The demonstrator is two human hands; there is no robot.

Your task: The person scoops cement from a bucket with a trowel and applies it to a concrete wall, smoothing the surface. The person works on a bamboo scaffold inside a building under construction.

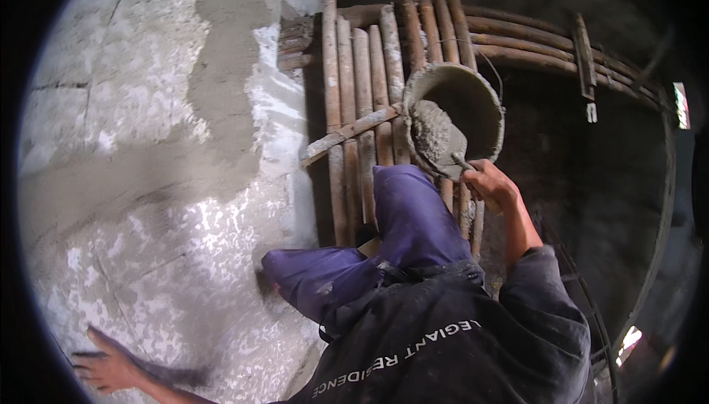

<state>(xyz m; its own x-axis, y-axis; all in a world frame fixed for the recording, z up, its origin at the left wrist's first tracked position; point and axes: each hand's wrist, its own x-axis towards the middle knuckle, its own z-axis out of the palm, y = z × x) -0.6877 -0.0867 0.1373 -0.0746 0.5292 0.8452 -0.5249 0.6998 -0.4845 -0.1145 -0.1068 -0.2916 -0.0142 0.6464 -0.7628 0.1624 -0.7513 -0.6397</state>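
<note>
My right hand [489, 183] is closed round the handle of a trowel [449, 164]. The trowel's blade dips into a round bucket [492, 127], whose rim is crusted with dried mortar. Wet grey mortar [432, 129] lies inside, heaped at the bucket's left side and on the blade. Far to the lower left, my left hand [105, 365] rests with fingers spread against a wall [148, 256] patched in white and grey. A band of smoother grey plaster [221, 94] runs down and across that wall.
Wooden poles [362, 94] laid side by side form a platform under the bucket and my legs. A short cross-piece [351, 134] lies over them. More poles [524, 38] stretch to the far right, beside a dark drop. A ladder-like metal frame [591, 315] stands at the lower right.
</note>
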